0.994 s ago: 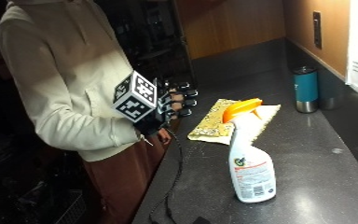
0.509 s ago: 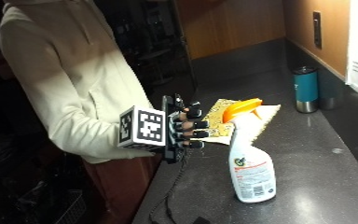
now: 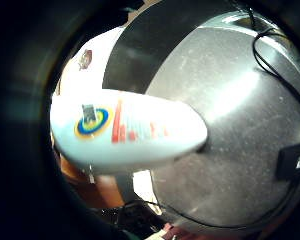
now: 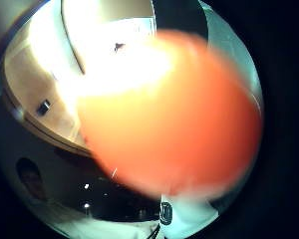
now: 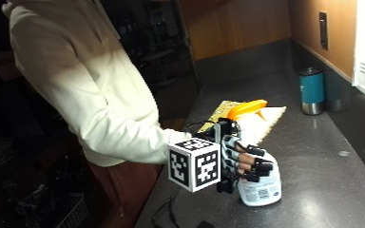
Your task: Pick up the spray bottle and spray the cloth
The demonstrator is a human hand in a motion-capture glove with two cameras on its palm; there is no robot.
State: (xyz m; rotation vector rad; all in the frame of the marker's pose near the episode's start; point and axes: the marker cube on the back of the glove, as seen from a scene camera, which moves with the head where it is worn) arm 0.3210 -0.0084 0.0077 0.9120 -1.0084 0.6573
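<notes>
A white spray bottle [image 5: 263, 190] with an orange trigger head [image 5: 246, 109] stands upright on the dark counter [image 5: 321, 161]. My gloved right hand [image 5: 243, 159] is at the bottle's near side, with its fingers curled round the body below the neck. The yellow cloth [image 5: 272, 116] lies flat on the counter just behind the bottle. The bottle's labelled white body [image 3: 125, 130] fills much of the little finger side palm view. The orange head [image 4: 174, 119] fills the thumb side palm view.
A teal tumbler [image 5: 312, 90] stands at the back by the wall. A black cable [image 3: 270, 60] runs over the counter [image 3: 225, 100] near its front edge. The person in a cream hoodie [image 5: 87, 90] stands at the counter's left end.
My hand has come down and to the right, from beside the cloth to the bottle, and its fingers now wrap the bottle's body. The bottle and cloth have stayed in place.
</notes>
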